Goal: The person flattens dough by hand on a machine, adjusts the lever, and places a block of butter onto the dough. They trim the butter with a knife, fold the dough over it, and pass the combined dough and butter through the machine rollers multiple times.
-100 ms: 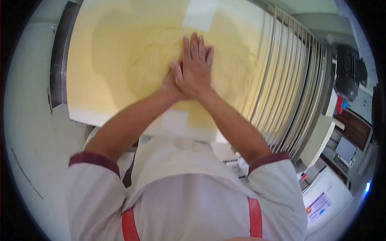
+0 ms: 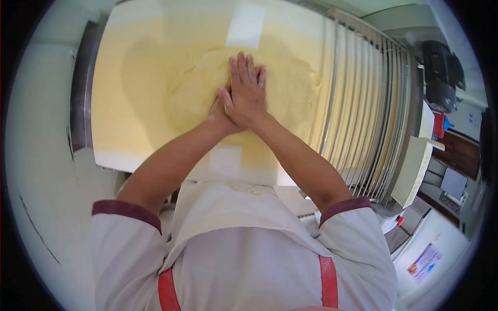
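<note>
A broad, flattened mass of pale yellow dough (image 2: pixel 290 93) lies on the cream-coloured work surface (image 2: pixel 111 103). My right hand (image 2: pixel 248 98) rests on top of my left hand (image 2: pixel 220 115), and the two press down near the middle of the dough. The right fingers are stretched out, pointing away from me. Most of my left hand is covered by the right; it lies flat against the dough, with a little of its edge and fingers showing. Both arms are held straight out, and neither hand grips anything.
Metal bars (image 2: pixel 358 103) form a rack along the surface's right side. A dark metal edge (image 2: pixel 83 88) borders its left end. Whitish rectangular patches (image 2: pixel 246 26) show beyond and before the dough. A dark motor-like unit (image 2: pixel 441 75) stands at far right.
The camera view has shifted slightly, so the surface and hands appear a bit lower and further left. The hands stay stacked at about the same place on the dough.
</note>
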Demonstrator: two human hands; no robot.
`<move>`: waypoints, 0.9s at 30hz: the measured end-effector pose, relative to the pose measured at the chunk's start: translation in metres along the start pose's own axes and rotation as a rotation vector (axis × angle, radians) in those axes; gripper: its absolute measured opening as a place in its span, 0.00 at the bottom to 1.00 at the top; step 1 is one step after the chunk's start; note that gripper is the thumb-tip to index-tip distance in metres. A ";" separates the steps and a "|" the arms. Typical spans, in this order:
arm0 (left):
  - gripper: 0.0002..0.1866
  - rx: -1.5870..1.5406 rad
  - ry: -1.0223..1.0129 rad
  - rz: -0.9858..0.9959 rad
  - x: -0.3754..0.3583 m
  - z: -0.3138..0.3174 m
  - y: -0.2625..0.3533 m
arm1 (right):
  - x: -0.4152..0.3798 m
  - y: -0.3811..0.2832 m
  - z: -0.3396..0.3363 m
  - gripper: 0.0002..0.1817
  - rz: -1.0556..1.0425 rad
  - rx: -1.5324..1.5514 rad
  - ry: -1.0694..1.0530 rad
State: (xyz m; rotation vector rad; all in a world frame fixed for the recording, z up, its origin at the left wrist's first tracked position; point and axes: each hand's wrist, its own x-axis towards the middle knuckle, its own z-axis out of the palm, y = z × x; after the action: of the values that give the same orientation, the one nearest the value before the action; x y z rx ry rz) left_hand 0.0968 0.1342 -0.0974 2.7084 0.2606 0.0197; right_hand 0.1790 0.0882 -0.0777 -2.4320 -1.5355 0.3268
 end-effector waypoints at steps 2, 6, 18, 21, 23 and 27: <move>0.40 0.249 0.063 0.020 0.010 -0.006 -0.018 | 0.017 -0.004 0.013 0.44 0.003 0.079 0.084; 0.41 -0.079 0.164 -0.106 -0.035 -0.014 -0.063 | 0.052 -0.076 0.013 0.45 -0.135 0.180 0.080; 0.43 0.018 0.164 -0.218 -0.068 -0.034 -0.097 | 0.064 -0.115 0.030 0.47 -0.130 0.183 0.067; 0.43 0.026 0.161 -0.251 -0.077 -0.045 -0.122 | 0.084 -0.145 0.038 0.47 -0.225 0.150 0.041; 0.42 0.057 0.153 -0.270 -0.076 -0.048 -0.137 | 0.111 -0.145 0.045 0.46 -0.247 0.197 0.040; 0.42 0.005 0.150 -0.259 -0.076 -0.041 -0.138 | 0.101 -0.144 0.055 0.45 -0.257 0.203 0.046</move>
State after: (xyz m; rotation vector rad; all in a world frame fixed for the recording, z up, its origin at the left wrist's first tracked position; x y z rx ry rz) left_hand -0.0044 0.2607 -0.1141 2.6598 0.6545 0.1469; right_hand 0.0817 0.2447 -0.0893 -2.0476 -1.6817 0.3545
